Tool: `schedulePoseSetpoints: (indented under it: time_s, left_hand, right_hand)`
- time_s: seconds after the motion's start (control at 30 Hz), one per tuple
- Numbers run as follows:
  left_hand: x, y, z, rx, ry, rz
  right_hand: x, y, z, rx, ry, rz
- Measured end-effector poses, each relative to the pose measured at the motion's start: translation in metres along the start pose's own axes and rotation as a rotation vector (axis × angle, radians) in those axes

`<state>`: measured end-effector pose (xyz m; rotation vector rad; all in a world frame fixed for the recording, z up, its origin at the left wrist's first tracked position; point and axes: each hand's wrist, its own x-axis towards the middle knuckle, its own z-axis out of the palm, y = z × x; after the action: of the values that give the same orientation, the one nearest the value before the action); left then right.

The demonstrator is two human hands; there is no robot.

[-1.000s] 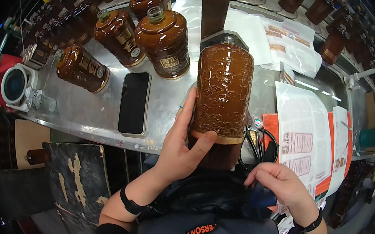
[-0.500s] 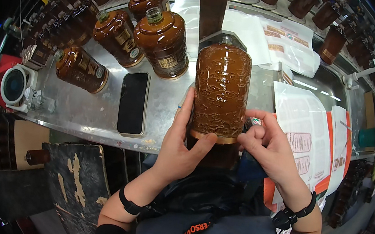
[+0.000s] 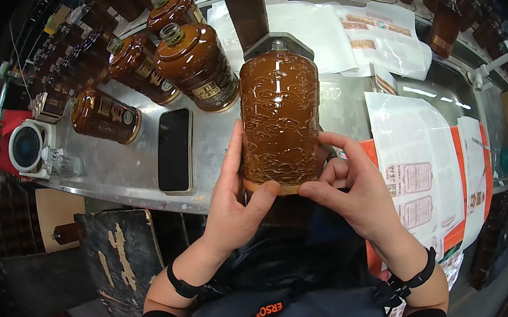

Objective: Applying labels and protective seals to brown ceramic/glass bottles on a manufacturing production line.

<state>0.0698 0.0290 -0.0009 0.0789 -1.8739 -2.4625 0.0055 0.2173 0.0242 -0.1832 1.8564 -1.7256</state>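
Observation:
A large brown glass bottle [image 3: 277, 124] with raised wavy relief stands in front of me, its clear neck at the far end and a gold band around its base. My left hand [image 3: 237, 203] is closed on its lower left side, fingers along the wall and thumb on the gold band. On the other side, my right hand [image 3: 355, 197] presses its thumb against the base band, with the index finger stretched along the bottle's right wall and the other fingers curled. Something small and dark beside those curled fingers is too hidden to make out.
To the left stand several similar brown bottles [image 3: 198, 69] with gold labels. A black phone [image 3: 176, 150] lies on the metal table [image 3: 122, 172]. A dark brown post [image 3: 240, 8] rises behind the bottle. Printed white sheets [image 3: 406, 150] cover the right side, near a white tap [image 3: 493, 66].
The view has turned and shifted, so the bottle and both hands sit further left and the bottle leans slightly. Both hands keep their hold on it.

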Motion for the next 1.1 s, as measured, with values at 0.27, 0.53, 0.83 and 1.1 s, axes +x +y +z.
schedulePoseSetpoints:
  time_s: [0.27, 0.53, 0.83, 1.1]
  left_hand:
    - [0.000, 0.001, 0.002, 0.030, 0.019, -0.007]
    - [-0.001, 0.003, 0.002, -0.025, 0.028, 0.006]
    - [0.000, 0.001, 0.000, 0.002, -0.003, 0.006]
    - [-0.002, 0.000, -0.002, 0.016, -0.020, 0.021]
  right_hand:
    - [0.002, 0.003, -0.001, -0.031, -0.009, -0.015]
    - [-0.002, -0.017, 0.009, -0.232, 0.026, -0.015]
    - [-0.001, -0.011, 0.009, -0.154, 0.022, 0.030]
    - [-0.004, -0.014, 0.012, -0.123, 0.019, 0.037]
